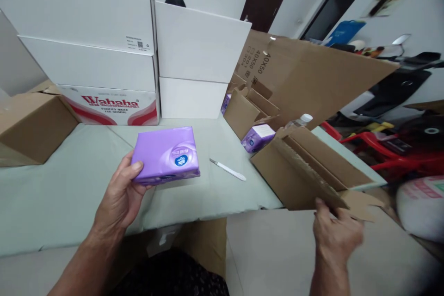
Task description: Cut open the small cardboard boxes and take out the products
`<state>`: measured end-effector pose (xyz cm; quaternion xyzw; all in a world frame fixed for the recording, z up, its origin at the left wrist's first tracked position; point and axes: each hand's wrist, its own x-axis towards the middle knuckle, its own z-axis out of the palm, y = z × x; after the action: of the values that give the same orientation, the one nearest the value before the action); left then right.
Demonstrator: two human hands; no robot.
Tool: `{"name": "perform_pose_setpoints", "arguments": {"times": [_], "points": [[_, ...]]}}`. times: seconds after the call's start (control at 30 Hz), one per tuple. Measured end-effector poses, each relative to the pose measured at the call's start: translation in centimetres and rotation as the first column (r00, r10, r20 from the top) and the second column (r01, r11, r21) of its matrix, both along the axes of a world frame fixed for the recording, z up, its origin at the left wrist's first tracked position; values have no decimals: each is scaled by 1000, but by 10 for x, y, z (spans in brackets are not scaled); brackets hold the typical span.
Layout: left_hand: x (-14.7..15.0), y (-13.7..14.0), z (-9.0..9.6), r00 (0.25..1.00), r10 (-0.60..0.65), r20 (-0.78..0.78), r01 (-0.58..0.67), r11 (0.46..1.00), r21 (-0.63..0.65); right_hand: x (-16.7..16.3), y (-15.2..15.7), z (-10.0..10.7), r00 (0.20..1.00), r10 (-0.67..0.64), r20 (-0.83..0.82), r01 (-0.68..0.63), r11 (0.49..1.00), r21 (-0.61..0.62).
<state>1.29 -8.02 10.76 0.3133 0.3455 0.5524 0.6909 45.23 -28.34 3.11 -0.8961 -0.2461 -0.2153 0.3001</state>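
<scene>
My left hand [121, 189] grips a purple pack of tissues [163, 152] by its near left corner, thumb on top, and holds it over the table. A blue oval logo shows on the pack's upper face. On the right, my right hand [336, 229] pinches the near edge of an opened brown cardboard box [287, 171], close to its flap. The inside of that box is mostly hidden. Between the two hands a white-handled craft knife [229, 169] lies on the pale green tablecloth [86, 194].
White cartons, one marked Wahaha [111, 105], wall off the back. Another brown box [38, 125] stands at far left. Behind my right-hand box are a second purple tissue pack [258, 138], a clear bottle with a white cap [305, 119] and another open box [243, 111].
</scene>
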Motion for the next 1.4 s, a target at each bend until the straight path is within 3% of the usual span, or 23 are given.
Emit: {"name": "perform_pose_setpoints", "arguments": {"times": [0.1,0.23,0.47,0.6,0.87,1.0,1.1,1.17,1.23,1.3,1.37,1.4], "points": [[5,-3,-2,1000,-10,-19,10,1000,-11,-6,22,-4,997,-74,-27,74,997,1],[10,-3,-5,1000,-7,-22,7,1000,-20,-18,40,-2,999,-50,-15,49,996,-72],[16,-1,-7,999,-37,-6,37,998,-51,-8,24,-4,991,-123,56,132,975,-181],[17,1,-8,999,-37,-5,36,998,-58,-3,21,3,987,-157,19,157,952,-262],[19,-3,-12,999,-50,-4,49,995,-83,2,47,28,990,-112,-90,65,909,-411],[19,-2,-16,999,-48,-2,47,996,-80,-11,32,31,990,-58,-132,15,953,-304],[19,2,-18,999,-34,-17,32,996,-85,-46,17,26,992,-47,-116,40,997,-67],[21,5,-18,999,-41,-35,38,996,-86,-72,22,22,994,38,-98,-27,994,108],[24,6,-19,997,-67,-49,62,994,-85,-89,45,17,934,310,-178,-280,944,175],[27,6,-20,995,-85,-56,80,993,-84,-92,84,11,816,527,-237,-498,849,177],[29,4,-22,995,-82,-59,77,993,-84,-81,133,7,721,632,-286,-618,772,146],[29,3,-23,995,-76,-64,71,994,-85,-73,158,5,706,643,-297,-635,760,139]]}}
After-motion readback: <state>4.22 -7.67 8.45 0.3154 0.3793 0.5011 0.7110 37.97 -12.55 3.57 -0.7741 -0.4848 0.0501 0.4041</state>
